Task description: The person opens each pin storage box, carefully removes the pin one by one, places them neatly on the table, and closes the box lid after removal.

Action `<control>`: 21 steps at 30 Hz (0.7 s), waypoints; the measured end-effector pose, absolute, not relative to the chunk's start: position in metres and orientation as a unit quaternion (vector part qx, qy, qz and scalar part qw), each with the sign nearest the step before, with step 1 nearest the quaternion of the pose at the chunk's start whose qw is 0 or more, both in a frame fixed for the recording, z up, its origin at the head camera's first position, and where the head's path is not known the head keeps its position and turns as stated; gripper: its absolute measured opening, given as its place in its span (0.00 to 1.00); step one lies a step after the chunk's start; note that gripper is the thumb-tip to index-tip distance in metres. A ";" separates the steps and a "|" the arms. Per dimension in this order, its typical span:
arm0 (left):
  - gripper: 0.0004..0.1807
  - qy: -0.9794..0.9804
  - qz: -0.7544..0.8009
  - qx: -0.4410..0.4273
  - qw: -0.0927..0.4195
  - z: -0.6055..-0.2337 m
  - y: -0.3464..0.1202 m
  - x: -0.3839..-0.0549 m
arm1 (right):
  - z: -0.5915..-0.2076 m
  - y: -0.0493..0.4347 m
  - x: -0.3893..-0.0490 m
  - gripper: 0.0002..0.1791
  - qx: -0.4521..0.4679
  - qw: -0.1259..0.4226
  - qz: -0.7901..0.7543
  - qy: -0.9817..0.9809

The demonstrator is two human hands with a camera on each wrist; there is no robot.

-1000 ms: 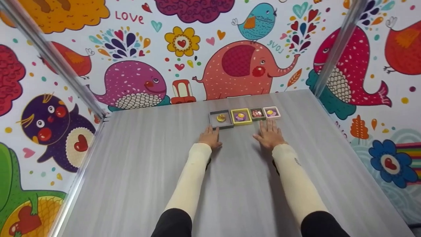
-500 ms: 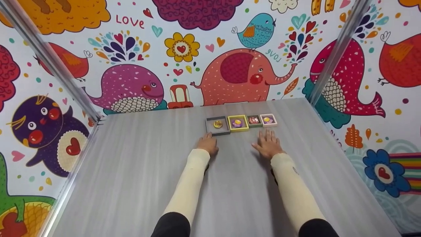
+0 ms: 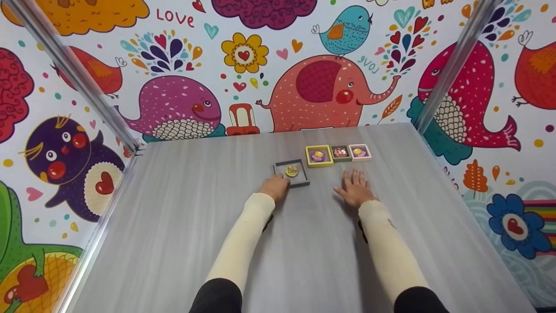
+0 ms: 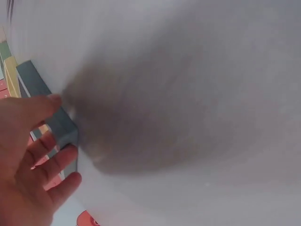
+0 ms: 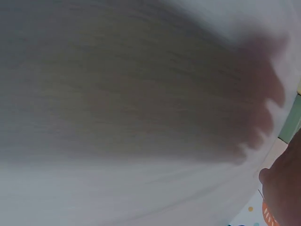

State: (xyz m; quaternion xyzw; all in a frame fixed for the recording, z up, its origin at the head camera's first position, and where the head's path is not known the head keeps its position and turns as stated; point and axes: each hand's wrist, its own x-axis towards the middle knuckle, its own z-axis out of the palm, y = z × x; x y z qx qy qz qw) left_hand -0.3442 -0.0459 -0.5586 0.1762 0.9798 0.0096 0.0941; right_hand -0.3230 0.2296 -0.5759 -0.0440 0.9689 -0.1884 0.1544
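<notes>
My left hand (image 3: 274,188) grips the front left corner of a shallow grey square box (image 3: 299,184). In the left wrist view the thumb lies on one wall of the grey box (image 4: 36,79) and the fingers bend around its corner. Inside that box lies a round yellow piece (image 3: 292,171) with a pattern on it. My right hand (image 3: 355,190) is spread palm down over the table, fingers straight, holding nothing. Just beyond its fingertips stand a green box (image 3: 342,159) and a pink box (image 3: 361,159), each with a small colourful piece inside.
A yellow box (image 3: 319,165) with a purple and yellow piece stands left of the green one, these three side by side. The grey table (image 3: 195,195) ends at a printed back wall (image 3: 173,108). Metal posts (image 3: 451,65) rise at its back corners.
My left hand has taken hold of the grey box and drawn it toward me, out of the row of boxes. The right hand stays about where it was.
</notes>
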 end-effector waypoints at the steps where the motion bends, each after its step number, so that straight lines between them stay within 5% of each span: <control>1: 0.14 0.979 0.013 0.179 0.095 -0.560 -0.047 -0.343 | -0.577 0.230 -0.322 0.46 -0.046 0.158 -0.188 0.968; 15: 0.12 0.956 0.020 0.259 0.135 -0.547 -0.042 -0.325 | -0.583 0.231 -0.322 0.47 -0.054 0.175 -0.176 0.967; 21: 0.21 0.952 -0.023 0.295 0.085 -0.549 -0.051 -0.321 | -0.586 0.213 -0.322 0.46 -0.078 0.166 -0.183 0.966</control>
